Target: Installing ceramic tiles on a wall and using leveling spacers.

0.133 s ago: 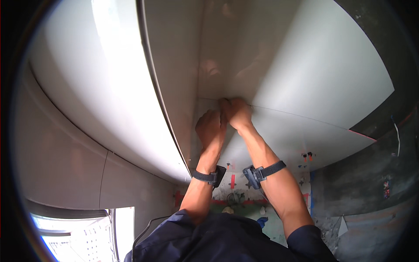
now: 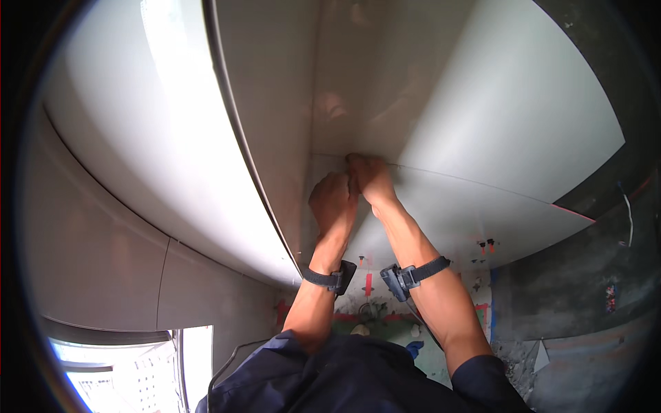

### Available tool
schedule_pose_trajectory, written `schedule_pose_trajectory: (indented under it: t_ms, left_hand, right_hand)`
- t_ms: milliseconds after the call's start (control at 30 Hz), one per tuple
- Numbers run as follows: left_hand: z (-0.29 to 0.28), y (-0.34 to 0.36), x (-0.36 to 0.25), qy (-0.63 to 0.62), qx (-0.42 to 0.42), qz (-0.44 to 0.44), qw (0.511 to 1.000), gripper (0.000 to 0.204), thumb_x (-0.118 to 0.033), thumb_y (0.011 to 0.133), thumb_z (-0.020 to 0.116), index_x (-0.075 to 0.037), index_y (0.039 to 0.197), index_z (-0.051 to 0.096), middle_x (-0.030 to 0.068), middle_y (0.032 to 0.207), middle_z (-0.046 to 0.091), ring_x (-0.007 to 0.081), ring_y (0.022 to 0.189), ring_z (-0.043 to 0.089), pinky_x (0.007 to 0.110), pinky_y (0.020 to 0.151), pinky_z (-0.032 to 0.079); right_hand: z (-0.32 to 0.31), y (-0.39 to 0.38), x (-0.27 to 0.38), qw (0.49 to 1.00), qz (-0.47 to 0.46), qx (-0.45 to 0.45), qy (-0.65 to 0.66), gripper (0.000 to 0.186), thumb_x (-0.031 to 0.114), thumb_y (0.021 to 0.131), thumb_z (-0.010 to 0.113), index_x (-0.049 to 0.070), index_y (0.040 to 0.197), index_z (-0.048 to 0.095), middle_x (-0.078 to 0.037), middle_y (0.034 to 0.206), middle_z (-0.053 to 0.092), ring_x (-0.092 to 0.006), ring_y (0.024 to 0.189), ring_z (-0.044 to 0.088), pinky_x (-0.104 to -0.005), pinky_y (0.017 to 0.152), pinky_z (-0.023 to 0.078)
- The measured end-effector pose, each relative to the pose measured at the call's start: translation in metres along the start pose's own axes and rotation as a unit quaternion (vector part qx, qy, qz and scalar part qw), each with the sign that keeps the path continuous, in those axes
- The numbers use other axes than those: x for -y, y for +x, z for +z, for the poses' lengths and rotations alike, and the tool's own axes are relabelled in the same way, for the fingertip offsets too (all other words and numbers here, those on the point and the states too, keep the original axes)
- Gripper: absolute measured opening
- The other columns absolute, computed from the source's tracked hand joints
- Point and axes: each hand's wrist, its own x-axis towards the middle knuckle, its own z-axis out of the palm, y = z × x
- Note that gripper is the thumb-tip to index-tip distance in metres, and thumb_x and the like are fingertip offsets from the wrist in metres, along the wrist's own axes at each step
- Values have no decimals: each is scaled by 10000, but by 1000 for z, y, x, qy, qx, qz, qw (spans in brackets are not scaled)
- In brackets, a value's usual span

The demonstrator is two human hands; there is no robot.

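Observation:
Both my arms reach up to a glossy grey-white wall panel, meeting at the thin seam between it and the panel below. My left hand is closed like a fist, just under the seam. Right beside it, my right hand is curled with its fingers closed at the seam line, its thumb side against my left hand. Whatever the fingers may hold is hidden behind the hands. Each forearm wears a black strap carrying a small dark device.
To the left, a bright white curved panel ends in a raised edge. A window lies at lower left. Orange-tipped clips sit below the lower panel's edge, and a dark rough wall stands on the right.
My right hand has shifted very slightly left along the seam. My left hand stays practically where it was, still closed.

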Motion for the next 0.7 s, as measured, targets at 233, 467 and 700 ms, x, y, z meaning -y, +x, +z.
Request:
schedule_pose_trajectory:
  t_ms: [233,467,700]
  left_hand:
    - [3,-1,2,-42,-16,-10,999,278,-223,927,629,-40,723,582,146,710,586,349,672,582,450,627,450]
    - [13,-7,-11,-96,-6,-45,994,348,-287,942,623,-37,702,589,156,712,598,358,670,591,439,625,456]
    - [-11,1,9,32,99,-166,981,421,-453,922,676,-33,921,705,128,830,692,246,759,676,361,694,505]
  right_hand:
    - [9,-12,-5,981,79,27,173,338,262,969,554,43,718,610,-10,674,562,-114,654,501,-322,604,379]
    - [19,-9,-36,955,67,-45,286,330,284,1006,543,28,834,661,-12,751,590,-113,719,498,-310,655,412]
    - [-79,-75,-118,961,89,165,203,735,616,995,467,-86,1090,663,-165,965,723,-218,814,672,-359,763,541]
